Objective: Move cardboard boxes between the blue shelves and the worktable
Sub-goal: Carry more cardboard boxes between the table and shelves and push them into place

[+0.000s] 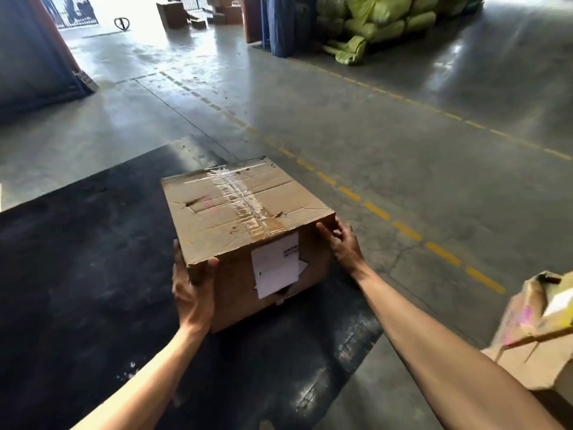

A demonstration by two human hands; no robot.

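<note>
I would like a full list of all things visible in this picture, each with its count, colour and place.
cardboard box: one, brown, taped on top, white label on its near side, on the black surface at centre
black surface: one, black, under the box, lower left
second cardboard box: one, brown, worn, right edge
green sacks: a pile, count unclear, yellow-green, far right
distant boxes: several, brown, far back near the bright doorway
floor line: one dashed, yellow, running diagonally on the grey floor
left hand: one, gripping the box's near left corner
right hand: one, on the box's near right corner
</note>
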